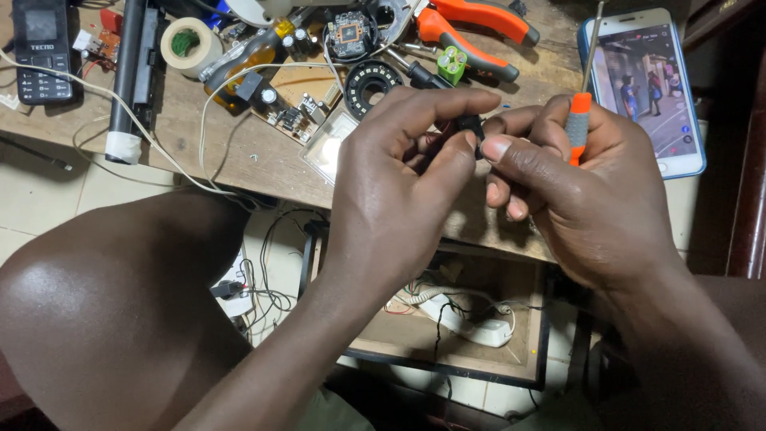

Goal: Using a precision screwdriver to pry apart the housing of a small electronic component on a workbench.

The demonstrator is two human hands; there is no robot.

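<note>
Above wooden workbench, near its front edge, both hands meet. Left hand pinches small black part between thumb and fingers; part mostly hidden, only dark rounded edge shows. Right hand touches same part with fingertips, grips orange-handled screwdriver, shaft pointing far. Far right: smartphone, screen lit. Far centre: orange-handled pliers, black ring, circuit board. Far left: tape roll.

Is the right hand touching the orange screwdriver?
Touching. The head view shows the right hand wrapped around the screwdriver, whose orange grip sits between the fingers with no gap, its metal shaft pointing up past the phone.
</note>
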